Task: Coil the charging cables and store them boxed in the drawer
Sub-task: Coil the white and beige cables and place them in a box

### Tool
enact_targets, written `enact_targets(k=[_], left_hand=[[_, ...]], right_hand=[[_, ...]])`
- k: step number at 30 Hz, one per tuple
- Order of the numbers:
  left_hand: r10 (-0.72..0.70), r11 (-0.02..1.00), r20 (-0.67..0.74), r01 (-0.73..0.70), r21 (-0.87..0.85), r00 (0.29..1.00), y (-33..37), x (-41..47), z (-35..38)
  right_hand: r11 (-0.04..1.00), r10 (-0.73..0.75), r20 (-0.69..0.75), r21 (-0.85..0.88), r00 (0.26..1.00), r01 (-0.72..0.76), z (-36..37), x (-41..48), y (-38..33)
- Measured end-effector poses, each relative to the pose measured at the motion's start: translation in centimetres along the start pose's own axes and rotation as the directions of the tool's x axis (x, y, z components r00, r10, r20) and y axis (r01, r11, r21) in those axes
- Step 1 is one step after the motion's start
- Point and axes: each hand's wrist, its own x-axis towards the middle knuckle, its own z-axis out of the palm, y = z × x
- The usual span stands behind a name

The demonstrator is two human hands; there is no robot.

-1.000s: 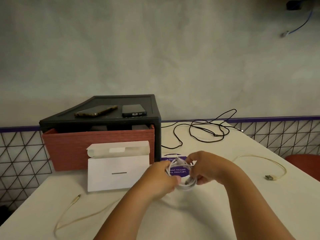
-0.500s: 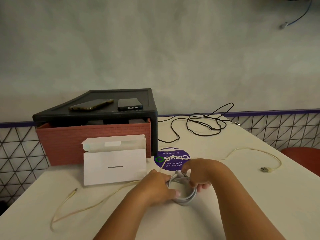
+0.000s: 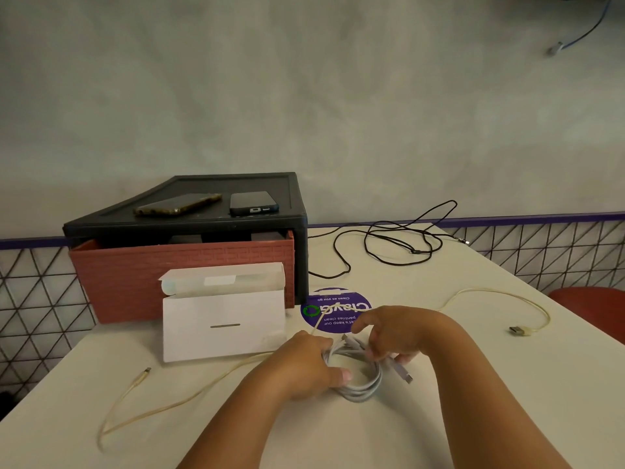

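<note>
Judging by the layout, approx. 1 of 3 cables is nearly dealt with. A white cable (image 3: 360, 384) is held as a tight multi-loop coil low over the table (image 3: 490, 401), near the middle of the front edge. The coil's left side is gripped by the left hand (image 3: 304, 363), thumb laid over the loops. Its right side is pinched by the right hand (image 3: 399, 336), fingers curled over the strands, w/ a plug end sticking out below them to the right. Both hands are thus close together, clamped on the same coil. Whether the coil is resting on the table or just lifted can't be told.

Left to do, as judged: the loose end is to be tucked in, then the coil boxed. A white box (image 3: 223, 340) is stood w/ its flap open just behind-left of the hands, against the red drawer (image 3: 182, 265), which is pulled partly out of a black cabinet (image 3: 257, 179) at the back-left corner. The box's inside isn't shown.

2 more cables are uncoiled. A cream cable (image 3: 519, 330) is strung from near the left edge to near the right edge, passing by the hands. A black cable (image 3: 395, 245) is sprawled in loose loops by the back edge, right of the cabinet. 2 phones (image 3: 253, 203) are laid on the cabinet top, and a purple sticker (image 3: 338, 309) is stuck just beyond the hands.
</note>
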Motion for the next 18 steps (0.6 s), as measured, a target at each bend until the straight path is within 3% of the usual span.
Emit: enact_targets(k=[11,14,18], left_hand=[[-0.017,1.0,-0.061,0.017,0.007,0.998,0.1,0.0,0.2],[-0.025,0.996,-0.036,0.022,-0.083,0.999,-0.1,0.2,0.1],[-0.057,0.955,-0.112,0.021,-0.295,0.992,0.2,0.5,-0.1]], right_hand=[[0.986,0.031,-0.055,-0.164,0.998,-0.04,0.4,-0.8,-0.8],[0.985,-0.016,-0.065,-0.17,0.998,0.005,0.4,-1.0,-1.0],[0.993,-0.121,-0.157,-0.017,0.98,0.12,-0.1,-0.9,-1.0]])
